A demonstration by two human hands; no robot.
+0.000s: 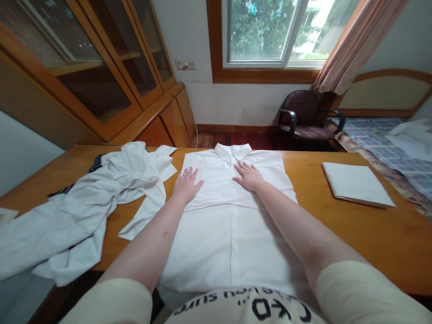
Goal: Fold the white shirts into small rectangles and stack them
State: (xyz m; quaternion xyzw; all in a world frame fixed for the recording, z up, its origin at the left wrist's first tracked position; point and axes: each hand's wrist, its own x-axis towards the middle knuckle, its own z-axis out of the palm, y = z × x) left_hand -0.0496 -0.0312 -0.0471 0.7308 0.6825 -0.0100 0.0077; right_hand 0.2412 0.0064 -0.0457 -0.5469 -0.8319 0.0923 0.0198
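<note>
A white collared shirt (216,243) lies spread on the wooden table in front of me, its collar at the far edge and its lower part reaching toward my body. Across its upper part the sleeves appear folded over the chest, though I cannot tell exactly how. My left hand (187,183) rests on the left side of the chest, fingers spread. Just below the collar, my right hand (249,176) lies flat with its fingers apart. Both palms touch the cloth and hold nothing.
Crumpled white clothes (101,198) heap on the table's left, partly over its front edge. A flat white rectangular item (357,183) lies on the wooden table (313,225) at right. Beyond are a brown armchair (302,114), a bed (388,139) and a glass-doored cabinet (135,108).
</note>
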